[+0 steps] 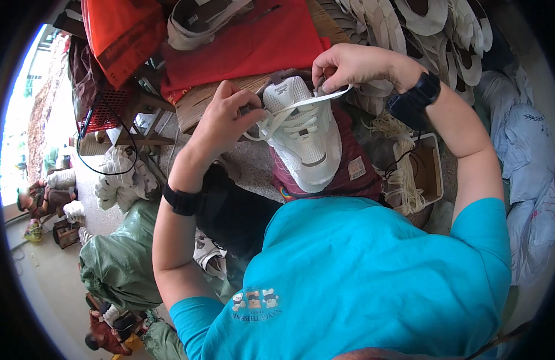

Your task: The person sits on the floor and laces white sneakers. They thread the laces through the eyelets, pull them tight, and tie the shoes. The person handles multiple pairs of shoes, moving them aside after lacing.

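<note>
A white sneaker [316,150] with a grey lining rests in my lap, its toe pointing toward me. A white shoelace [304,107] crosses its eyelets and runs in a loose strand over the tongue. At the collar's left side, my left hand [223,114] is closed in a pinch beside a loop of the lace. My right hand [352,67] pinches at the upper right eyelets, where the lace strand comes up to its fingers. The fingertips of both hands are partly hidden. Under the shoe lies a maroon cloth [355,165] with a small label.
Ahead stands a wooden bench [199,108] with a red cloth [247,51] and an unlaced shoe upper [199,27]. Many shoe uppers [427,18] pile up at the far right. A bin [430,168] with bundled laces [403,180] sits at my right. Green sacks [124,252] stand left.
</note>
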Demonstrator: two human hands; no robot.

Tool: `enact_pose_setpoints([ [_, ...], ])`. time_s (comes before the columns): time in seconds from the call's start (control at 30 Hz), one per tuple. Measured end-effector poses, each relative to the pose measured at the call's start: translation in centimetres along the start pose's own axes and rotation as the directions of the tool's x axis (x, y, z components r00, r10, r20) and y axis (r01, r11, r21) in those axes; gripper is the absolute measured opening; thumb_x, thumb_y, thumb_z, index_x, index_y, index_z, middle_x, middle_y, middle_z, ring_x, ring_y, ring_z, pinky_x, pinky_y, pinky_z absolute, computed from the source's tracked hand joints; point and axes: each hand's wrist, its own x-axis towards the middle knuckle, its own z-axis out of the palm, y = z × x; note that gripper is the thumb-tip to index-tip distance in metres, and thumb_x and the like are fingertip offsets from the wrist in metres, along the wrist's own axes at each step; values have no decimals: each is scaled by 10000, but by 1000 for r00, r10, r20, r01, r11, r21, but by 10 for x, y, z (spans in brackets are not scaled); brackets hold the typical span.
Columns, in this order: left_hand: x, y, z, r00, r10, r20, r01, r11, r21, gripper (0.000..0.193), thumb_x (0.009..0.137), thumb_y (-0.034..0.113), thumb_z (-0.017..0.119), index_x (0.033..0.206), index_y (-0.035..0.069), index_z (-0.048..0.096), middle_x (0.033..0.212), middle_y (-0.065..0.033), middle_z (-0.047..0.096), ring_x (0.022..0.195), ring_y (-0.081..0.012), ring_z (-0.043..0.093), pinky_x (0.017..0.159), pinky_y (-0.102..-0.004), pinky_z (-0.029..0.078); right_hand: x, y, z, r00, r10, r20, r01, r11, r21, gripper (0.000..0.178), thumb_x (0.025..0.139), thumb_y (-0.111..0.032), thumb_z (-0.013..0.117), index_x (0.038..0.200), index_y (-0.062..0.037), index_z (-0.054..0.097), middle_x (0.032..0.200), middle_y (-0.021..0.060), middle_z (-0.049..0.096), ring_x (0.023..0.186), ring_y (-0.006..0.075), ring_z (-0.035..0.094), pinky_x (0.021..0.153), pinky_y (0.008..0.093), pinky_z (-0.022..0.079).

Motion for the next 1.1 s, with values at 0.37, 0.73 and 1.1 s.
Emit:
enact_pose_setpoints([
  [0.37,29,-3,21,993,-50,-106,55,997,44,177,859,195,690,852,22,723,859,-59,513,742,-179,537,650,-320,445,24,-17,1,998,60,21,-52,957,-286,318,802,-305,756,813,8,700,723,53,666,663,121,596,614,279,473],
  [0.73,3,-31,52,780,-399,-482,3,772,-635,282,1004,256,588,1038,-16,652,912,-12,601,795,-71,495,705,-252,439,23,6,12,851,13,-525,169,940,296,247,954,-282,639,994,-43,684,846,-14,639,744,64,536,680,228,454],
  [1.1,-3,-18,100,951,-289,-113,52,507,-860,613,1071,487,299,1388,-5,481,1350,-121,533,1252,-193,492,1070,-319,379,13,46,79,977,-75,-201,201,640,741,418,1029,-379,483,1224,-31,608,1120,36,650,1024,116,577,947,300,445],
])
